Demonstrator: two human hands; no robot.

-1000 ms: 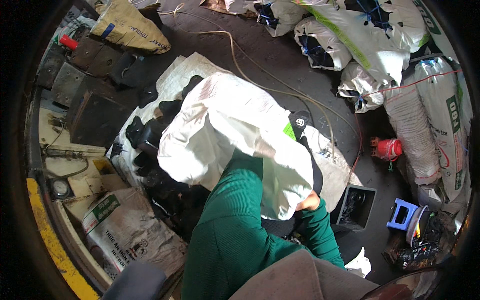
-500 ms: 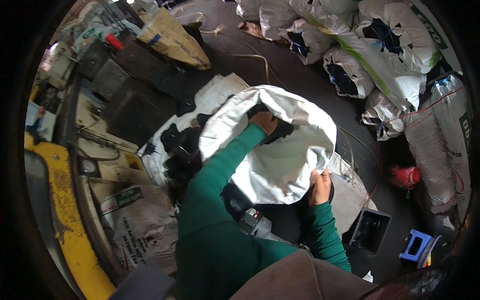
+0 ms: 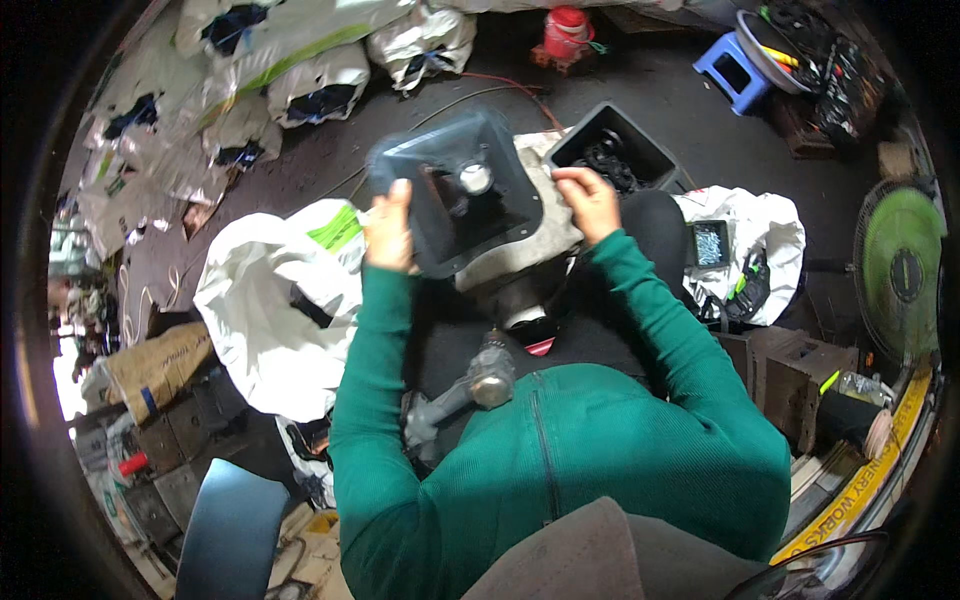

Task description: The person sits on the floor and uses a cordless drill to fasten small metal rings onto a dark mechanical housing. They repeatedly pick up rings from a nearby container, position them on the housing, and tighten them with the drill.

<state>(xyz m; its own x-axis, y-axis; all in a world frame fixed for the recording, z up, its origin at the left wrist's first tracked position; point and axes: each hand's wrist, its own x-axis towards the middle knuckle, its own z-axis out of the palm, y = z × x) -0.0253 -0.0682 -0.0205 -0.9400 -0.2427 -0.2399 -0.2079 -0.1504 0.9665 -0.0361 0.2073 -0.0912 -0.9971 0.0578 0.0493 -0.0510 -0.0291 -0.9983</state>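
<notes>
My left hand [image 3: 390, 232] grips the near left edge of a dark, square plastic tray-like piece [image 3: 490, 215], tilted in front of me, with a bright round spot near its middle. The piece lies over a worn grey block or pad [image 3: 545, 235] above my lap. My right hand [image 3: 592, 204] is beside the pad's right edge, thumb and fingers drawn together; what they hold, if anything, is too small to make out. A grey power tool [image 3: 480, 385] rests against my lap, below the piece. An open white sack [image 3: 270, 330] stands to my left.
Beyond my right hand stands a black bin [image 3: 640, 140] with dark parts. Further right are a white sack [image 3: 785, 225], a small tray of screws [image 3: 711, 243] and a green fan [image 3: 905, 265]. Behind are a red bucket [image 3: 568, 35], a blue stool [image 3: 735, 75] and stuffed sacks [image 3: 320, 85].
My view has swung to the right. My left hand has come out of the white sack and now holds the square plastic piece. My right hand has let go of the sack's rim.
</notes>
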